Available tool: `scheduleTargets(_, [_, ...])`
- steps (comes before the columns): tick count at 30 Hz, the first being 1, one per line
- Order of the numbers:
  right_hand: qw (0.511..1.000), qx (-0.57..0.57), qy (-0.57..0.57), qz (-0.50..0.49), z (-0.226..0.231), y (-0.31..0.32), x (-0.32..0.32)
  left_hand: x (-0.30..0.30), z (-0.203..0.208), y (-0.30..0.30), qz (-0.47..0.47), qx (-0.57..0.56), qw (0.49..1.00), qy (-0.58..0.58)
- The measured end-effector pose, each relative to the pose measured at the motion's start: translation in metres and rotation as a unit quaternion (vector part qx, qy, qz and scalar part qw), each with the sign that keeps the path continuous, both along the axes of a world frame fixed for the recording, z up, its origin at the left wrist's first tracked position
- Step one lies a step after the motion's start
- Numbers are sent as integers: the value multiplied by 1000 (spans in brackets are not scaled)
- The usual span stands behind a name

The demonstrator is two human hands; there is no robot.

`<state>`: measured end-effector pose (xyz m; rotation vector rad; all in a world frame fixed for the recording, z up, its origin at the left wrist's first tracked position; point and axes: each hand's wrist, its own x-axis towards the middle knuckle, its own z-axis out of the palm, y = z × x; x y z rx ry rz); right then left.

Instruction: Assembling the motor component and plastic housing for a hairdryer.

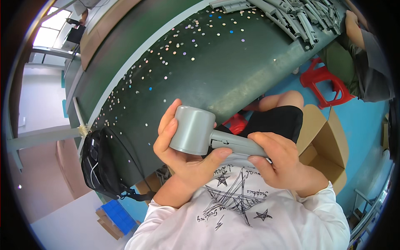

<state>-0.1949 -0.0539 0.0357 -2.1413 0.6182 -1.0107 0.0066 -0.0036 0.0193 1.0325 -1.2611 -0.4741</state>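
Note:
A grey hair dryer housing (193, 129) is held above my lap, close to the table edge. Its round barrel rests in my left hand (177, 160), with the fingers wrapped around the far side and the thumb stretched along the underside near the handle. My right hand (283, 160) grips the end of the handle, thumb below and fingers on top. The handle points to the right, and a narrow dark slot shows along it near the barrel. The barrel's inside is hidden from this view.
Small round coloured dots (166, 78) are scattered over the dark green table (233, 71). Grey handle-shaped parts (306, 27) lie heaped at the far right. A black bag (100, 162) sits left, an open cardboard box (325, 150) right. Beyond are a red stool (306, 79) and another person (358, 62).

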Motion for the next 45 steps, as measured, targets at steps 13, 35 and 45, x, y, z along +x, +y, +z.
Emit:
scheduleTargets(13, [996,84,37,-16,-3,-5,1,-6,-20,-4,41,-16,998,-34])
scheduleTargets(35, [998,41,47,27,0,-10,-3,-7,-3,0,19,14,999,-35])
scheduleTargets(45, [998,18,51,-39,-4,-4,6,-6,-8,-9,63,-7,993,-95])
